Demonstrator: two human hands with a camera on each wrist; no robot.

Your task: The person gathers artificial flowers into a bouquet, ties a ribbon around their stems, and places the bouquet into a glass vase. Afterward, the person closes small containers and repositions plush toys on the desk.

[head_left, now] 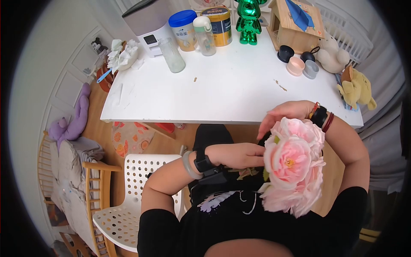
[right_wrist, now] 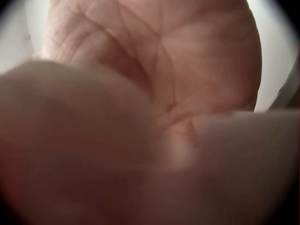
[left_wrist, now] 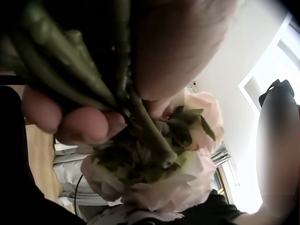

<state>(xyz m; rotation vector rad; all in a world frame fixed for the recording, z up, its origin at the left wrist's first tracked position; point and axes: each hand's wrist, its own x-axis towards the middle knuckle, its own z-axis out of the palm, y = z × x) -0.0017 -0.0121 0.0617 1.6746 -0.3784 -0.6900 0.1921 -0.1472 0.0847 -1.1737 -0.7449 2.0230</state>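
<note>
A bunch of pink artificial-looking flowers (head_left: 291,162) is held in front of my chest, blooms toward the right. My left hand (head_left: 237,155) grips it by the stems; in the left wrist view the thumb and fingers (left_wrist: 84,123) close round several thick green stems (left_wrist: 70,61), with one short cut stem end pointing at the blooms (left_wrist: 164,187). Beyond the flowers, near the table's front edge, my right hand (head_left: 291,110) has its fingers loosely extended, partly hidden by petals. Its palm (right_wrist: 187,56) shows in the right wrist view, behind a blurred pinkish shape.
On the white table (head_left: 231,94) stand a clear glass vase (head_left: 173,58), a capped bottle (head_left: 205,38), two tubs, a green shiny bear figure (head_left: 248,23), a wooden house (head_left: 295,25) and small cups (head_left: 295,66). A white perforated chair (head_left: 141,184) is at the left.
</note>
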